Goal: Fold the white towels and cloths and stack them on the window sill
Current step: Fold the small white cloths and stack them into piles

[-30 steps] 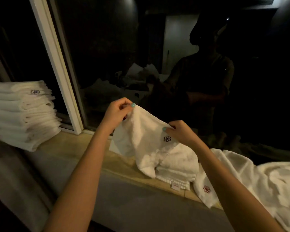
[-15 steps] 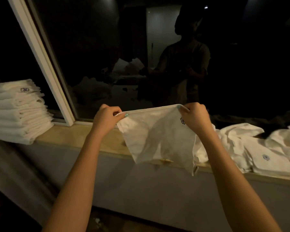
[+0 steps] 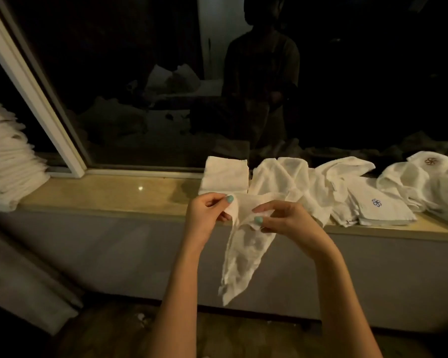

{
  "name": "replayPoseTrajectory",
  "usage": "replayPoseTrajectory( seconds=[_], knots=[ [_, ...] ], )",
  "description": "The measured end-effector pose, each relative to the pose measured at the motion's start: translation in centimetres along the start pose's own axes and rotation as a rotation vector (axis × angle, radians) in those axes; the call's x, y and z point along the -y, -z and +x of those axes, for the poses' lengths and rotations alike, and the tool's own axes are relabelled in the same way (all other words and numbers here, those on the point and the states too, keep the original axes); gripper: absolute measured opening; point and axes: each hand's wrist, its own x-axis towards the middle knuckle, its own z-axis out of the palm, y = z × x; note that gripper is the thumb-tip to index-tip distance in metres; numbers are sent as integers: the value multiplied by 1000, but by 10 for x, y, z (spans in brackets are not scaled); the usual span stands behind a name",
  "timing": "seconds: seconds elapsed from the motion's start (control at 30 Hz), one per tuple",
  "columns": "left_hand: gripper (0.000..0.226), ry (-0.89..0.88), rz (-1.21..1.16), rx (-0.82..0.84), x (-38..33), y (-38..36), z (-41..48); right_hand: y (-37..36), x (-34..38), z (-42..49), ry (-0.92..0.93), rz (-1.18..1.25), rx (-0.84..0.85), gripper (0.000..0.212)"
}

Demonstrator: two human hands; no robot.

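I logged one white cloth [image 3: 243, 254], fingers [image 3: 229, 199] of left hand [image 3: 207, 213] and right hand [image 3: 287, 218] clamped on its top. Its lower end was blurred. The folded stack [image 3: 8, 161] on the window sill [image 3: 114, 192] was cut off.

The hanging cloth [image 3: 243, 257] is plain white. Nails on the left hand [image 3: 207, 215] and right hand [image 3: 287, 219] are pale turquoise. The window sill [image 3: 114, 195] is mottled beige. On it, a white folded cloth [image 3: 383, 211] bears a blue flower emblem and a white crumpled cloth [image 3: 436, 167] a reddish-brown one. Under the sill, the wall [image 3: 101, 254] is grey.
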Motion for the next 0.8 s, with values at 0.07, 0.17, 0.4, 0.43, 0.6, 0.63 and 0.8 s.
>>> replayPoseTrajectory(
  seconds=[0.07,0.17,0.4,0.43,0.6,0.63,0.8],
  knots=[
    [14,-8,-42,31,0,-3,-6,0,-2,-6,-15,-38,114,28],
    [17,-27,-89,67,-1,-8,-14,-7,-1,-11,29,14,109,21],
    [18,-25,-179,53,1,-12,-23,-23,6,-11,152,-134,-28,18],
    [18,-14,-196,56,1,-12,-24,-25,4,-10,155,-160,-45,17],
    [16,3,-235,86,2,-9,-25,-32,0,-3,152,-222,-133,16],
    [17,0,-236,94,3,-8,-26,-33,-2,-2,160,-235,-154,16],
    [20,-24,-192,133,8,-6,-29,-36,-6,4,192,-239,-207,16]
  ],
)
